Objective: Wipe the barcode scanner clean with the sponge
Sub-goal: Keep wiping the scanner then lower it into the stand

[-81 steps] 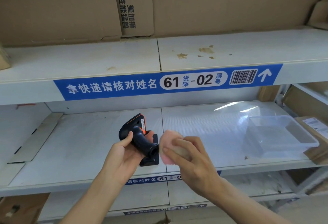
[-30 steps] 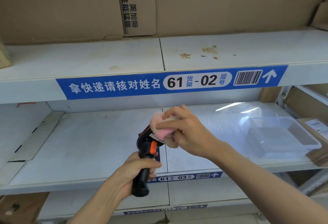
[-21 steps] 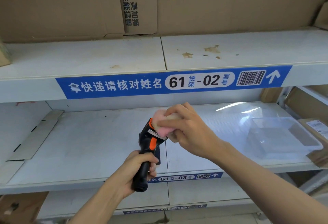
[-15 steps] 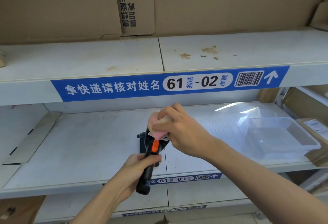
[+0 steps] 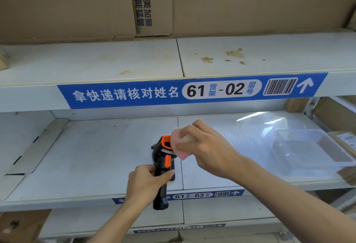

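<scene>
My left hand [image 5: 145,184] grips the handle of a black and orange barcode scanner [image 5: 162,158], holding it upright above the front of the middle shelf. My right hand [image 5: 207,147] holds a pink sponge [image 5: 178,142] pressed against the right side of the scanner's head. My fingers cover most of the sponge. The scanner's black stand [image 5: 172,173] is partly visible behind the handle, on the shelf.
A clear plastic tray [image 5: 312,150] sits on the right of the middle shelf [image 5: 96,156]. Cardboard boxes [image 5: 212,2] fill the top shelf. A flat grey cardboard sheet [image 5: 36,148] lies at the left. More boxes [image 5: 344,140] stand at the far right.
The sponge has slid from the top of the scanner's head to its right side. The scanner has turned slightly in my left hand, showing more of its orange top.
</scene>
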`<state>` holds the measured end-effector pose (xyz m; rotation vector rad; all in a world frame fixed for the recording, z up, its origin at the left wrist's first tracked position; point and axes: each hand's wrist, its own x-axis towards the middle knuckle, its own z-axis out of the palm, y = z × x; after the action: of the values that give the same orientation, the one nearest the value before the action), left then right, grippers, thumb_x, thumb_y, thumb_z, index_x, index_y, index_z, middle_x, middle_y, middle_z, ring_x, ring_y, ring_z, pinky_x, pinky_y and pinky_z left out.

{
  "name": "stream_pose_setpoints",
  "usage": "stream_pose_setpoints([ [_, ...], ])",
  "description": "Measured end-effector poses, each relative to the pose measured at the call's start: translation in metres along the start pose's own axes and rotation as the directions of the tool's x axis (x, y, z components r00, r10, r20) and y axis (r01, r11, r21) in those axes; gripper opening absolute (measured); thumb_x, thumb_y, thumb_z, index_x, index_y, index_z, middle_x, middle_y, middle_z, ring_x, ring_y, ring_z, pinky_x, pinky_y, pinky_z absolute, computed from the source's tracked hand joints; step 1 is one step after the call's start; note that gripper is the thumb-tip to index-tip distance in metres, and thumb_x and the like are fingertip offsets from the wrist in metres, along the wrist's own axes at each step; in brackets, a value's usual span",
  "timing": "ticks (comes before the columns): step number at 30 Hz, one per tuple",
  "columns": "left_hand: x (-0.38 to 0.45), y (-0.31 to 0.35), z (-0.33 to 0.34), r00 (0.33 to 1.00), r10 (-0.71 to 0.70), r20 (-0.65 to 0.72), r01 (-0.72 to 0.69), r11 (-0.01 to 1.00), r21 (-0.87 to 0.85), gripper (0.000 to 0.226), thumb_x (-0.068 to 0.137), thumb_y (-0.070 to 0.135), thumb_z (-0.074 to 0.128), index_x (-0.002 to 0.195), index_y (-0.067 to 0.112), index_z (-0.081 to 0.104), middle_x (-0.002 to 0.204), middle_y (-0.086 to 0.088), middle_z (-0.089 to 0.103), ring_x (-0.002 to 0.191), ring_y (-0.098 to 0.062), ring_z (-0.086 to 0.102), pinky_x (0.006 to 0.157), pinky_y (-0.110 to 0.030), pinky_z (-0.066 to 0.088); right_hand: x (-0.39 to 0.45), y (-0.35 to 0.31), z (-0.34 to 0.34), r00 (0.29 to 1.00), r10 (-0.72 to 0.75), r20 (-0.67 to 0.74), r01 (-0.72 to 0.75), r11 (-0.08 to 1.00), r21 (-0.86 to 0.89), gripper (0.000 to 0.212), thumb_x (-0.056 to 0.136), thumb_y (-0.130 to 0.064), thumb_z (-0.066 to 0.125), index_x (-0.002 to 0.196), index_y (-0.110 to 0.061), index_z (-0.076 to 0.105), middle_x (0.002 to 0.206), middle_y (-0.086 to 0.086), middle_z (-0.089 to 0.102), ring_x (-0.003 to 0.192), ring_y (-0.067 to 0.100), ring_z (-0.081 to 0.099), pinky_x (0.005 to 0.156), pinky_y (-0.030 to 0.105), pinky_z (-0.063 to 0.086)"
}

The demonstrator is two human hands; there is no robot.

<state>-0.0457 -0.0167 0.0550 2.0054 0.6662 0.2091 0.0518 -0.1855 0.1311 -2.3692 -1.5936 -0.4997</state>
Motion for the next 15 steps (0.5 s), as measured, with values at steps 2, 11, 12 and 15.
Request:
stream_pose_setpoints([
  [2,0.0,0.002,0.001,1.0,0.015,0.004,-0.015,1.0,0.019,0.018,0.067,0.044,0.08,0.063,0.029,0.071,0.054,0.021,0.069,0.053,0.004,0.063,0.049,-0.022,0.046,0.003,-0.003,0.004,0.999,-0.016,-0.038,0.018,0.999,0.047,0.047,0.068,0.015,0.061,0.099,-0.02,0.07,0.109,0.005,0.057,0.095,0.024,0.042,0.074,0.032,0.045],
  [11,0.003,-0.007,0.0,0.984,0.077,-0.16,-0.047,0.982,0.183,0.016,0.073,0.035,0.078,0.068,0.029,0.064,0.055,0.013,0.062,0.055,-0.01,0.06,0.049,-0.025,0.041,-0.009,0.003,0.014,0.991,-0.095,0.089,0.099,0.994,-0.039,0.035,0.064,0.011,0.064,0.087,-0.015,0.062,0.103,0.002,0.062,0.094,0.027,0.05,0.074,0.04,0.049],
  [12,0.004,-0.008,0.001,0.983,0.077,-0.165,-0.047,0.982,0.182,0.016,0.073,0.033,0.079,0.069,0.03,0.063,0.055,0.013,0.061,0.056,-0.011,0.06,0.049,-0.025,0.041,-0.01,0.001,0.016,0.993,-0.095,0.066,0.096,0.995,-0.02,0.036,0.064,0.011,0.063,0.087,-0.017,0.065,0.107,0.0,0.061,0.097,0.025,0.049,0.076,0.038,0.048],
  [15,0.006,-0.011,0.003,0.979,0.116,-0.169,-0.078,0.973,0.215,0.013,0.074,0.031,0.078,0.075,0.028,0.066,0.055,0.01,0.062,0.059,-0.02,0.063,0.054,-0.03,0.048,-0.01,-0.006,0.022,0.994,-0.109,-0.012,0.11,0.99,0.084,0.042,0.069,0.01,0.058,0.096,-0.021,0.068,0.114,-0.001,0.061,0.099,0.023,0.044,0.078,0.033,0.046],
])
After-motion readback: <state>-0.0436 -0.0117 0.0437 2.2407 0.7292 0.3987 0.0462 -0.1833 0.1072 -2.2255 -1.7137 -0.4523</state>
